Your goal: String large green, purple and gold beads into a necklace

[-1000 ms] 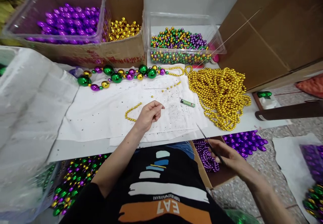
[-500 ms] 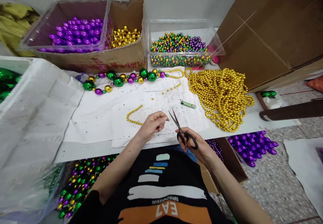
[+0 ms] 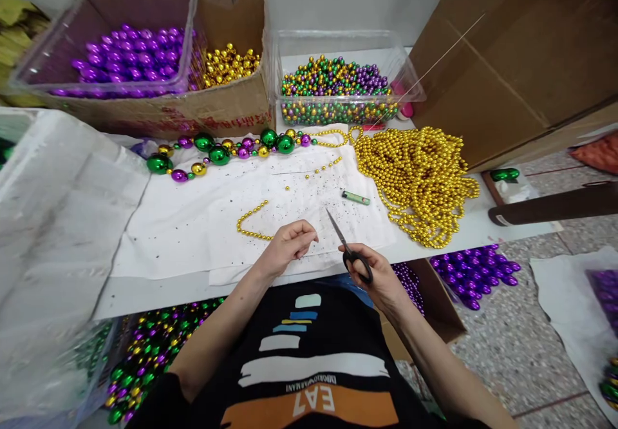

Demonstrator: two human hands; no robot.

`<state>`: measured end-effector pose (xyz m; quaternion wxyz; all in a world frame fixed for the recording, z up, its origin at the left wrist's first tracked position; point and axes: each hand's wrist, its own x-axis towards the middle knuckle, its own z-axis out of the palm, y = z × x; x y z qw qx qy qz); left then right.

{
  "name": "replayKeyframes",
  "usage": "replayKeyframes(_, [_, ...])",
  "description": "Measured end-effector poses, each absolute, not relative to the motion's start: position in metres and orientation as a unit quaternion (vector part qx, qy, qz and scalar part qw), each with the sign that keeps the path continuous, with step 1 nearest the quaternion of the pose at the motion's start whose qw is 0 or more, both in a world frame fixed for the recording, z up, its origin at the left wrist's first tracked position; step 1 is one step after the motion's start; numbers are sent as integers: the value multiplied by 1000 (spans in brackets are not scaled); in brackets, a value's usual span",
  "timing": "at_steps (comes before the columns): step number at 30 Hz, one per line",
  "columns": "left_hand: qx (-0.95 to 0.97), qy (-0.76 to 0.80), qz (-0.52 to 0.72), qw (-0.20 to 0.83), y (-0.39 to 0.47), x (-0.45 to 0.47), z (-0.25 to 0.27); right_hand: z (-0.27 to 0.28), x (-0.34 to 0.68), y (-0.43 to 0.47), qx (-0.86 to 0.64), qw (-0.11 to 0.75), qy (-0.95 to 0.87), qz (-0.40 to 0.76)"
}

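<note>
In my right hand (image 3: 371, 273) is a pair of black-handled scissors (image 3: 342, 237), blades together and pointing away to the upper left. My left hand (image 3: 293, 243) is closed in a pinch just left of the blades, apart from them. Whatever its fingertips hold is too small to make out. A short string of gold beads (image 3: 241, 218) curves over the white cloth (image 3: 193, 223) and runs up to that hand. A green lighter (image 3: 356, 197) lies beyond the scissors. Several loose gold beads (image 3: 324, 169) lie by a thin needle-like wire (image 3: 292, 172).
A heap of gold bead strands (image 3: 420, 184) covers the table's right side. Along the back lies a necklace of large green, purple and gold beads (image 3: 219, 154). Behind stand a clear bin of small beads (image 3: 338, 97) and a cardboard box (image 3: 232, 104). A taut thread crosses the right.
The scissors' blades have closed from slightly apart. Both hands stay in nearly the same place over the cloth, and the whole view has shifted slightly.
</note>
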<state>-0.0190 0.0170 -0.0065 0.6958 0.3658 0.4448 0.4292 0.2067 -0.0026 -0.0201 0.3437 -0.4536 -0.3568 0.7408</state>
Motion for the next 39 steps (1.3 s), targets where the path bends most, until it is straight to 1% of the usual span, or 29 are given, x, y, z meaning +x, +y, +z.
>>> replayKeyframes(3, [372, 460, 428, 683, 12, -28, -8, -10, 226, 12, -493, 367, -423, 666])
replayKeyframes(5, [375, 465, 423, 682, 8, -36, -8, -1, 243, 33, -524, 365, -521, 567])
replayKeyframes(6, [378, 463, 419, 684, 7, -41, -8, 3, 250, 45, -535, 347, -579, 508])
replayKeyframes(8, [388, 454, 408, 691, 4, -49, -6, 7, 257, 71, -537, 283, -698, 380])
replayKeyframes(11, [401, 444, 388, 701, 2, -58, -2, -1, 249, 103, -507, 154, -817, 228])
replayKeyframes(13, [408, 443, 378, 703, -1, -61, -1, -15, 235, 120, -503, 87, -845, 160])
replayKeyframes(15, [416, 439, 362, 709, -3, -62, -1, -30, 224, 133, -509, 31, -852, 121])
replayKeyframes(17, [427, 428, 341, 720, -6, -62, -2, -38, 217, 141, -510, -15, -852, 120])
replayKeyframes(19, [425, 425, 340, 723, -7, -62, -2, -36, 215, 141, -514, -24, -846, 137])
replayKeyframes(20, [416, 430, 354, 719, -6, -61, -2, -32, 215, 137, -519, -7, -843, 143])
replayKeyframes(22, [386, 445, 408, 698, -2, -60, -1, -21, 214, 117, -512, 54, -841, 168])
replayKeyframes(24, [352, 458, 469, 668, 5, -59, 2, -15, 207, 87, -455, 100, -852, 240])
replayKeyframes(25, [337, 463, 493, 655, 9, -58, 5, -15, 202, 71, -400, 90, -863, 296])
replayKeyframes(26, [326, 467, 510, 645, 12, -58, 7, -17, 197, 57, -354, 70, -873, 328])
replayKeyframes(27, [320, 468, 522, 638, 16, -57, 10, -22, 190, 46, -341, 58, -881, 324])
replayKeyframes(29, [318, 467, 532, 631, 21, -55, 15, -36, 179, 37, -380, 45, -884, 270])
replayKeyframes(31, [322, 465, 534, 629, 24, -53, 19, -50, 171, 43, -441, 52, -871, 211])
replayKeyframes(33, [323, 465, 536, 627, 25, -53, 20, -58, 168, 55, -467, 63, -860, 195])
replayKeyframes(35, [319, 466, 540, 624, 24, -54, 19, -59, 170, 66, -472, 84, -853, 207])
replayKeyframes(39, [304, 466, 551, 622, 24, -58, 14, -54, 181, 65, -493, 176, -829, 198])
